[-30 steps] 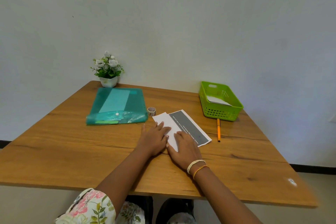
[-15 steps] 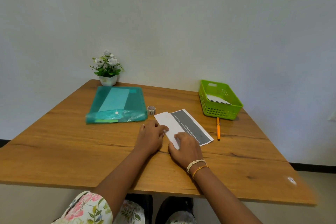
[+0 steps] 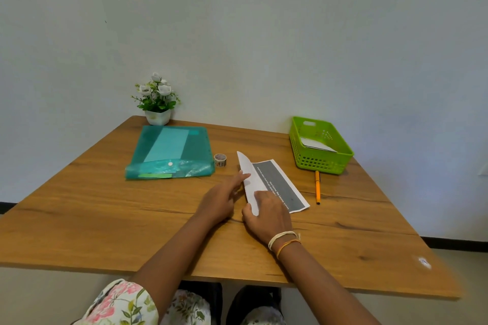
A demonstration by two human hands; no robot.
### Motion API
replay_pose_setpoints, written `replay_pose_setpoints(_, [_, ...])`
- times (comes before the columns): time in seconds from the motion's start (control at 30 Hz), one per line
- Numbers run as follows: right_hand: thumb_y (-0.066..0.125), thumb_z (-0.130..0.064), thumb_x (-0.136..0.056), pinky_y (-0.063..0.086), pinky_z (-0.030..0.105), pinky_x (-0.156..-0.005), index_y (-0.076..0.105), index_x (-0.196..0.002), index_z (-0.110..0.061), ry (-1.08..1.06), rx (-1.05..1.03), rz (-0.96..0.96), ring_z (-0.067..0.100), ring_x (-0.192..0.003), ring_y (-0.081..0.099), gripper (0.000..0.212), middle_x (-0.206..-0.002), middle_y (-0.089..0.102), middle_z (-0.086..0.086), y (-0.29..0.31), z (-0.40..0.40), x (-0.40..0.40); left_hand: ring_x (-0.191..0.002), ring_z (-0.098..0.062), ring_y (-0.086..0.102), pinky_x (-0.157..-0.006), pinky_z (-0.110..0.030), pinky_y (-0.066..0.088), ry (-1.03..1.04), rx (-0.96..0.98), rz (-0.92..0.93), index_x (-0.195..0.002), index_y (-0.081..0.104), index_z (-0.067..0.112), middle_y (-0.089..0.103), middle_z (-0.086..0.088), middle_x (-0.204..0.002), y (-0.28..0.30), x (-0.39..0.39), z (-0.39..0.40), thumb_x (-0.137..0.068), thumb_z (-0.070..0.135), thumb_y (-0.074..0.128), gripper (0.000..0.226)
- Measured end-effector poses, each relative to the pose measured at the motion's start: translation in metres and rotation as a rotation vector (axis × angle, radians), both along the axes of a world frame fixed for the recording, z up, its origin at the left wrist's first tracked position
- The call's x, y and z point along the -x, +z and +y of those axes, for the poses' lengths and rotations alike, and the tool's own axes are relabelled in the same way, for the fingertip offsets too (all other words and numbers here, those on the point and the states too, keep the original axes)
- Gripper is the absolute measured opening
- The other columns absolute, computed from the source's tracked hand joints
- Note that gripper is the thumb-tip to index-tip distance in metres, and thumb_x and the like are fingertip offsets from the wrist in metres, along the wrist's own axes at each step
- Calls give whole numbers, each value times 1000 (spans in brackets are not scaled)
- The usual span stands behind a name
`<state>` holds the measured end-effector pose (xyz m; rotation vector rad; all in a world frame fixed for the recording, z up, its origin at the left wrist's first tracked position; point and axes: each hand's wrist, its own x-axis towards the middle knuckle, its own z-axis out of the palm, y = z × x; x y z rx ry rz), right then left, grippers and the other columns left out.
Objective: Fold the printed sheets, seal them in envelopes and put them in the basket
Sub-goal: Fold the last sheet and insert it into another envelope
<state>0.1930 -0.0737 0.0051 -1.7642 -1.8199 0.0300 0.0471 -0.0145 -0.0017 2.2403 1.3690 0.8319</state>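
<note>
One sheet (image 3: 274, 183) is in play at mid-table, lying at a slant, and both hands are on it. The left hand (image 3: 220, 202) reaches in from the side with its fingers (image 3: 241, 177) stretched out straight and close together, tips touching the white flap that stands up off the page, its far end curling up to a point. The right hand (image 3: 266, 215) sits on the near end of the sheet, fingers curled down over the paper and the thumb at its near edge; whether it pinches the flap or just pins it down, I cannot tell. The dark printed band is exposed on the right half, so I'd call this fold started but not flattened and not creased. Over at the far right, the basket (image 3: 340, 154) holds something white, flat and leaning against its wall; it may be an envelope already finished, though I can't say for sure. The folder (image 3: 171, 152) on the left has a pale rectangle showing through it, likely more stationery. Between folder and sheet stands a tape roll (image 3: 220, 159), and a pen (image 3: 317, 187) lies just in front of the basket. Left to do for this sheet, by my read: press the fold home, slip it in an envelope, seal it, drop it in the basket.
</note>
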Motion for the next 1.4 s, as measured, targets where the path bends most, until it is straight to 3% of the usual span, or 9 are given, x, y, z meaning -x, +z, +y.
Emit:
replay_pose_setpoints(0.13, [54,-39,-86,49,32,-88,58,-120,-12,-7,22,-18,22,-106,57,43,-117,61,7,-2,2,-1,-116,-18,57,-87,-38,53,23,-12,6,-144,24,51,52,3,-142,-2,0,1,-88,-1,49,80])
replay_pose_setpoints(0.3, [52,-22,-90,55,36,-78,62,-117,-14,-43,-87,119,23,-92,64,30,-106,68,7,-2,3,-3,-98,-18,62,-77,-37,53,33,-35,51,-149,11,47,60,-5,-129,0,-3,-1,-95,16,51,74])
replay_pose_setpoints(0.4, [51,-14,-90,54,36,-72,61,-118,-14,-57,-169,258,27,-88,65,30,-102,69,9,1,2,-6,-119,-19,55,-90,-38,50,-1,-98,102,-152,8,38,39,0,-151,0,-6,-4,-96,23,52,73])
replay_pose_setpoints(0.5, [54,-10,-87,52,35,-76,58,-124,-15,-102,-223,391,29,-93,63,37,-111,68,12,4,2,-9,-145,-14,22,-113,-42,32,-27,-131,185,-153,7,35,10,9,-161,-1,-8,-2,-98,28,45,67])
replay_pose_setpoints(0.67, [54,-9,-86,50,37,-88,55,-130,-11,-159,-167,450,33,-106,61,44,-124,63,15,5,4,-12,-148,-12,11,-118,-47,19,-56,-86,296,-151,6,42,10,9,-161,-3,-8,2,-101,35,37,59])
replay_pose_setpoints(0.9, [56,-19,-85,50,35,-87,59,-125,-14,-262,14,352,30,-107,60,41,-121,64,10,3,9,-15,-147,-10,11,-119,-46,14,-57,-64,343,-151,11,40,10,11,-161,-4,-8,2,-102,41,30,53])
replay_pose_setpoints(1.1, [48,-9,-83,49,38,-78,65,-96,-1,-306,158,78,33,-95,58,23,-102,61,17,11,13,-19,-148,-10,8,-119,-47,11,-45,-78,383,-151,17,37,11,9,-161,-4,-7,3,-102,43,28,51])
replay_pose_setpoints(1.23, [46,-7,-82,40,37,-88,67,-102,-12,-285,196,-176,29,-106,52,29,-107,59,10,16,25,-31,-148,-9,8,-118,-46,2,-24,-94,406,-151,23,34,13,9,-161,-2,-8,0,-102,42,28,50])
replay_pose_setpoints(1.4, [47,-6,-82,29,41,-105,64,-120,-31,-234,153,-236,26,-111,49,48,-108,57,4,8,44,-40,-148,-11,9,-119,-43,4,6,-60,439,-150,28,30,15,7,-161,-1,-10,-1,-101,44,28,51])
